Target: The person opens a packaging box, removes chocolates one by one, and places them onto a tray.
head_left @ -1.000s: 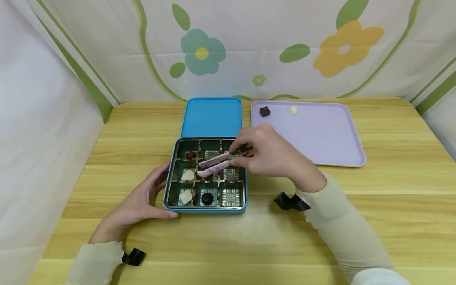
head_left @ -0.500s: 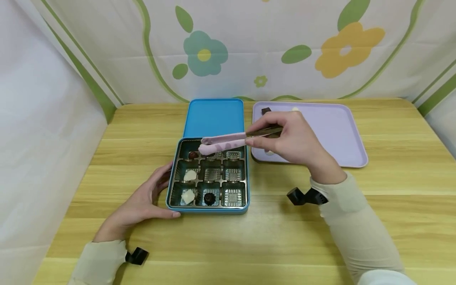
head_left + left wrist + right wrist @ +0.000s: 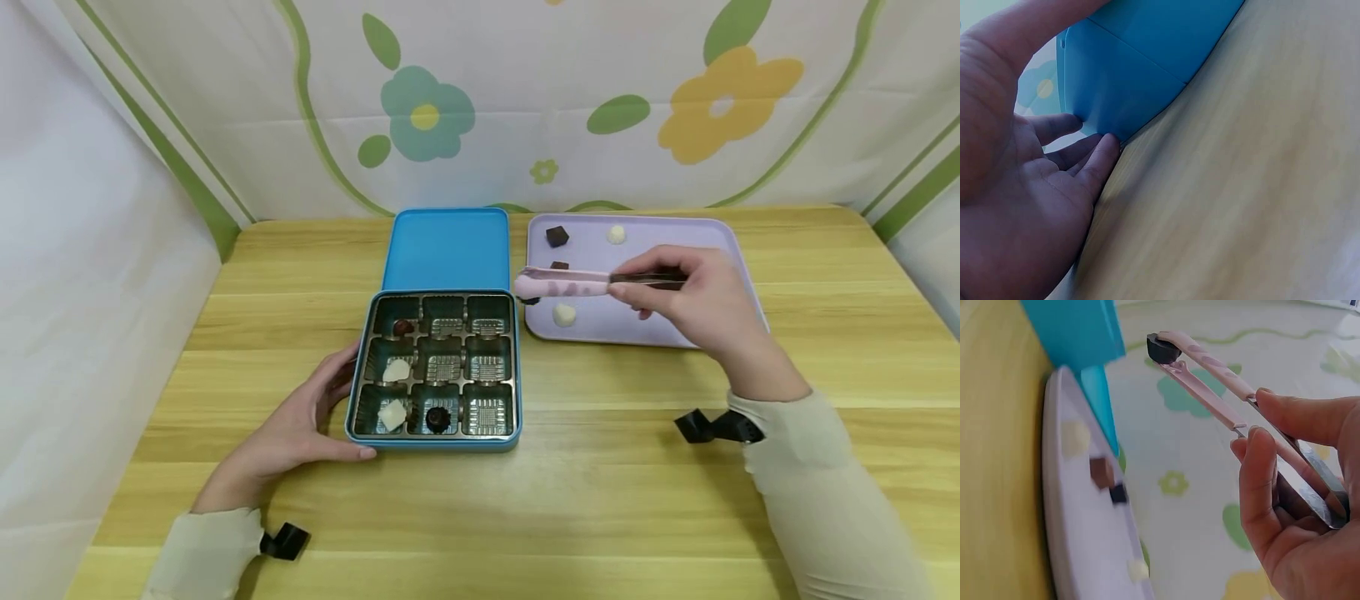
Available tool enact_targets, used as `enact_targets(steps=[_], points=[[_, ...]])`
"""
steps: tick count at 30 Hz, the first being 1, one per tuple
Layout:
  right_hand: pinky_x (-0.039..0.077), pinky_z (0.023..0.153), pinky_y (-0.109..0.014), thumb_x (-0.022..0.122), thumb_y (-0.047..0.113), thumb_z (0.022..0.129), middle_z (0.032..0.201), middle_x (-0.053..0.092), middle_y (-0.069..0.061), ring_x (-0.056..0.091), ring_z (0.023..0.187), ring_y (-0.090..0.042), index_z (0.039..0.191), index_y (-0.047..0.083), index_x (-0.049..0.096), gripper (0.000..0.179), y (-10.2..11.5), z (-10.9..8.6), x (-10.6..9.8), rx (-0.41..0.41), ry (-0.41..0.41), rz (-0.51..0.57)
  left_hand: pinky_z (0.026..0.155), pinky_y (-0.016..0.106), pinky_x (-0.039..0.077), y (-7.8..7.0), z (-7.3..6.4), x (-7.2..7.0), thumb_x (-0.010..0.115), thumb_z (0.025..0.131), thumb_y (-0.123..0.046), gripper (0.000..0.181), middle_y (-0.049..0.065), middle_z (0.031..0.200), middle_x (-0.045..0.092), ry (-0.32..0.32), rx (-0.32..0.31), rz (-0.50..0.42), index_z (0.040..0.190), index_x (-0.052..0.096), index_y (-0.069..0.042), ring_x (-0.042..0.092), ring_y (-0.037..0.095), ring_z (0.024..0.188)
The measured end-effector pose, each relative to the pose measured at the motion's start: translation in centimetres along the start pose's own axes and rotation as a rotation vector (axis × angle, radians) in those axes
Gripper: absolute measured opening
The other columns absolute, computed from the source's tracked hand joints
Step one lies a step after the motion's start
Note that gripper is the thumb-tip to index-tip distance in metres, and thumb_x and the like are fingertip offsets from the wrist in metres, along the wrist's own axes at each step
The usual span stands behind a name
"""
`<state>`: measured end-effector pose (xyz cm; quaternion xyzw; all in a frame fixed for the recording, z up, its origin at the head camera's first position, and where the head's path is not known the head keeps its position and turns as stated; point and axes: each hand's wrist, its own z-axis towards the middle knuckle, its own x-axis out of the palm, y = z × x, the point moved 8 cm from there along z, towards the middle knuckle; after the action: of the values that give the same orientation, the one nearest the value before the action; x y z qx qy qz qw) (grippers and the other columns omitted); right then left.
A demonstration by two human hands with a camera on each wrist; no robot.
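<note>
My right hand [image 3: 697, 292] pinches metal tongs with pink tips [image 3: 566, 283], which point left over the tray's near-left corner. Between those tips sits a small dark chocolate [image 3: 1163, 349]. The blue tin [image 3: 442, 446] has a compartmented insert. A round brown chocolate [image 3: 402, 327], a white one [image 3: 396, 371] and a white square one [image 3: 392, 414] fill its left column, far to near. A dark chocolate [image 3: 438, 419] lies in the near middle compartment. My left hand [image 3: 300, 425] holds the tin's near-left corner, thumb along the front, fingers at the left side.
Behind the tin lies its blue lid [image 3: 450, 250]. The lilac tray [image 3: 690, 233] on the right bears a dark chocolate [image 3: 557, 237], a white dome [image 3: 616, 234], a brown piece [image 3: 559, 265] and another white piece [image 3: 564, 314]. A floral curtain [image 3: 510, 167] hangs behind the table.
From above the tin, my right hand has moved right with the tongs to the tray's left side. The dark chocolate now shows between the tips. My left hand stays at the tin.
</note>
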<state>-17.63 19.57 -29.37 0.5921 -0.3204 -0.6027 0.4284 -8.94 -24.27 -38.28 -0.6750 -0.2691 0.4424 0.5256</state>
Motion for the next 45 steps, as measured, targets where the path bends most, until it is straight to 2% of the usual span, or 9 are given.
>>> enact_targets(steps=[5,9,13,16,19,23,31,37,45], points=[[0.057,0.065,-0.024,0.087,0.023,0.093,0.081,0.077,0.013,0.069,0.069,-0.013,0.11,0.011,0.084,0.021,-4.1,-0.7,-4.0,0.134,-0.098,-0.028,0.118,0.006,0.033,0.1,0.0,0.0,0.095,0.075,0.004,0.127,0.013,0.173,0.028,-0.004,0.011,0.002,0.174,0.02,-0.025,0.038,-0.002,0.149],[0.06,0.066,-0.022,0.085,0.023,0.095,0.08,0.075,0.02,0.07,0.069,-0.01,0.103,0.021,0.087,0.008,-7.4,-0.9,-6.8,0.219,-0.16,0.001,0.118,0.006,0.033,0.1,0.0,-0.1,0.095,0.075,0.004,0.127,0.013,0.173,0.028,-0.009,0.017,0.0,0.173,0.02,-0.025,0.038,-0.002,0.149],[0.061,0.066,-0.022,0.086,0.027,0.094,0.079,0.075,0.023,0.071,0.067,-0.007,0.093,0.034,0.086,0.007,-10.1,-1.0,-7.8,0.328,-0.183,0.02,0.118,0.007,0.033,0.0,0.0,-0.1,0.094,0.075,0.005,0.127,0.013,0.172,0.029,-0.006,0.023,0.002,0.173,0.021,-0.024,0.038,-0.001,0.149],[0.062,0.067,-0.022,0.085,0.032,0.094,0.078,0.075,0.022,0.071,0.069,-0.006,0.091,0.036,0.085,0.005,-11.2,-1.0,-8.0,0.387,-0.196,0.028,0.118,0.007,0.033,0.1,0.0,-0.1,0.094,0.075,0.004,0.126,0.012,0.172,0.029,-0.003,0.019,0.0,0.173,0.021,-0.025,0.038,-0.001,0.149],[0.062,0.068,-0.022,0.085,0.035,0.094,0.078,0.075,0.022,0.072,0.069,-0.005,0.093,0.034,0.085,0.002,-11.7,-1.0,-8.1,0.414,-0.214,0.041,0.118,0.007,0.033,0.1,0.0,0.0,0.095,0.075,0.004,0.126,0.011,0.172,0.029,-0.003,0.018,0.001,0.173,0.021,-0.025,0.038,0.0,0.149],[0.061,0.066,-0.021,0.086,0.037,0.093,0.078,0.075,0.023,0.071,0.067,-0.004,0.098,0.031,0.086,0.009,-12.0,-1.0,-8.4,0.429,-0.246,0.062,0.118,0.007,0.033,0.1,0.1,-0.1,0.095,0.074,0.005,0.127,0.012,0.172,0.029,-0.008,0.028,0.0,0.173,0.021,-0.024,0.039,0.001,0.15],[0.061,0.065,-0.021,0.087,0.04,0.091,0.077,0.075,0.024,0.071,0.065,-0.004,0.092,0.037,0.083,0.005,-12.2,-1.2,-8.9,0.444,-0.284,0.064,0.118,0.007,0.034,0.1,0.1,-0.1,0.095,0.073,0.006,0.128,0.01,0.172,0.03,-0.016,0.037,0.001,0.173,0.021,-0.025,0.039,0.001,0.15],[0.061,0.065,-0.021,0.087,0.039,0.091,0.084,0.074,0.026,0.07,0.066,-0.004,0.094,0.035,0.085,0.005,-12.0,-1.4,-9.3,0.427,-0.293,0.057,0.118,0.007,0.034,0.2,0.0,-0.1,0.095,0.073,0.006,0.128,0.01,0.172,0.029,-0.018,0.032,0.0,0.173,0.022,-0.025,0.039,0.001,0.15],[0.06,0.063,-0.022,0.088,0.037,0.091,0.082,0.073,0.028,0.071,0.063,-0.005,0.09,0.037,0.084,0.003,-11.8,-1.3,-9.3,0.441,-0.278,0.02,0.118,0.007,0.034,0.3,0.0,-0.1,0.095,0.074,0.005,0.128,0.011,0.173,0.028,-0.009,0.01,-0.001,0.173,0.02,-0.026,0.038,-0.001,0.149]])
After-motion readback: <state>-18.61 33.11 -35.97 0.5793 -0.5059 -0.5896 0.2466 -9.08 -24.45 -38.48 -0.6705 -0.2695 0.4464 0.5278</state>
